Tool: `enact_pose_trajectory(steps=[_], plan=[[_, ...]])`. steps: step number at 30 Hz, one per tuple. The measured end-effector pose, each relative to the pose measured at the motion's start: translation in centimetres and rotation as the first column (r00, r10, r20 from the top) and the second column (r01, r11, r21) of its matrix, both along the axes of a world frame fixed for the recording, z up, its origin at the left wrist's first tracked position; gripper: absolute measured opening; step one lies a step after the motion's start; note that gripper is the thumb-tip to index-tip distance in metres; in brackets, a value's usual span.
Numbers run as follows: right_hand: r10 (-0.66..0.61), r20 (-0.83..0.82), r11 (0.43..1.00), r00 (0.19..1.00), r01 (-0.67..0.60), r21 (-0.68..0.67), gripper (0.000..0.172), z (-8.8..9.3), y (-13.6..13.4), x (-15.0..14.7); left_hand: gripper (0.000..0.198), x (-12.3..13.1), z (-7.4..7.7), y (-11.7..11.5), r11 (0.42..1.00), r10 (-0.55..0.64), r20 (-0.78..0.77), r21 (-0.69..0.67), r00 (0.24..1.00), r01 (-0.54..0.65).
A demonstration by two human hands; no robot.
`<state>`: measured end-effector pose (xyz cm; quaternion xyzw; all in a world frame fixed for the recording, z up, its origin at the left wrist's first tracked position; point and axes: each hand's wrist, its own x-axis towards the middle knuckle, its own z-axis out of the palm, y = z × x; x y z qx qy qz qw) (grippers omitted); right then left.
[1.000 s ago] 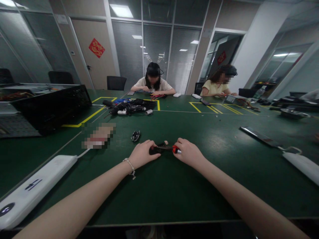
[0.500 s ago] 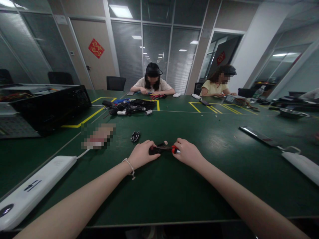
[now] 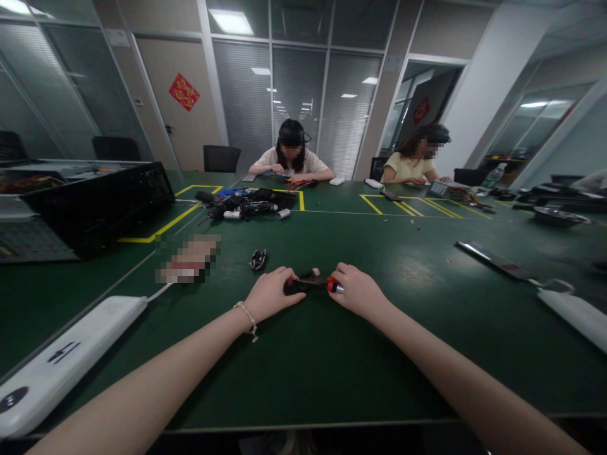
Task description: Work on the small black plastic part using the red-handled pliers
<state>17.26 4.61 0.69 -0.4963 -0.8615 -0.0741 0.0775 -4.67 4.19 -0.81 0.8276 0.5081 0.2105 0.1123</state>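
Observation:
Close in front of me, my left hand (image 3: 271, 292) is closed, thumb and fingers pinching a small black part (image 3: 294, 288) on the green table (image 3: 332, 360). My right hand (image 3: 356, 289) is wrapped around a red-handled tool (image 3: 332, 285) with a silver piece showing at its lower side. From it a thin dark length reaches left to the black part; its exact kind is hard to make out. A small pale scrap (image 3: 316, 272) sits just beyond the black part. Left of these, a small black-and-silver piece (image 3: 258, 259) lies apart from my hands.
White power banks lie at left (image 3: 80, 354) and right (image 3: 576, 316), a phone (image 3: 490, 259) cabled to the right one. A black computer case (image 3: 99, 208) stands left. Beyond are a pile of black parts (image 3: 246, 203), a metal bowl (image 3: 559, 217) and two people (image 3: 294, 158) working.

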Motion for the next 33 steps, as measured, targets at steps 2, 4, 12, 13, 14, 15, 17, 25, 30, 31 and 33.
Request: enact_pose_trajectory(steps=[2,4,12,13,14,15,17,25,30,31,33], plan=[[0.003,-0.004,1.000,1.000,-0.003,0.003,0.025,-0.08,0.05,0.01,0.029,-0.03,0.01,0.00,1.000,0.001,0.004,-0.012,1.000,-0.001],[0.006,-0.011,1.000,1.000,-0.006,0.004,0.025,-0.17,0.11,0.05,0.030,-0.04,0.02,0.01,1.000,-0.001,0.005,-0.017,1.000,0.001],[0.006,-0.033,1.000,0.999,-0.006,0.006,0.024,-0.20,0.05,0.35,0.029,0.04,-0.01,-0.02,1.000,0.003,0.006,-0.009,1.000,-0.003],[0.009,-0.035,1.000,0.999,-0.009,0.011,0.024,-0.21,0.05,0.37,0.029,0.05,-0.01,-0.03,1.000,0.002,0.006,-0.007,1.000,-0.002],[0.011,-0.036,1.000,0.999,-0.011,0.017,0.024,-0.23,0.06,0.37,0.029,0.05,-0.01,-0.04,1.000,0.003,0.004,-0.004,1.000,-0.003],[0.013,-0.036,1.000,0.999,-0.012,0.020,0.024,-0.24,0.08,0.36,0.029,0.04,-0.01,-0.05,1.000,0.004,0.003,0.000,1.000,-0.004],[0.012,-0.035,1.000,0.999,-0.012,0.020,0.024,-0.26,0.12,0.30,0.029,0.03,-0.02,-0.03,1.000,0.001,0.002,0.006,1.000,-0.001],[0.018,-0.015,0.999,1.000,-0.018,0.027,0.023,-0.11,0.09,0.03,0.029,0.00,-0.13,0.07,1.000,-0.005,-0.006,0.023,1.000,0.005],[0.010,-0.017,1.000,1.000,-0.009,0.021,0.023,-0.06,0.01,0.14,0.029,0.00,-0.07,0.00,1.000,0.003,0.002,0.002,1.000,-0.003],[0.007,-0.018,1.000,1.000,-0.007,0.019,0.024,-0.07,0.02,0.17,0.029,0.02,-0.03,-0.02,1.000,0.004,0.003,-0.001,1.000,-0.004],[0.007,-0.020,1.000,1.000,-0.007,0.017,0.024,-0.12,0.05,0.20,0.029,0.06,0.08,-0.08,1.000,0.009,-0.001,-0.006,1.000,-0.009]])
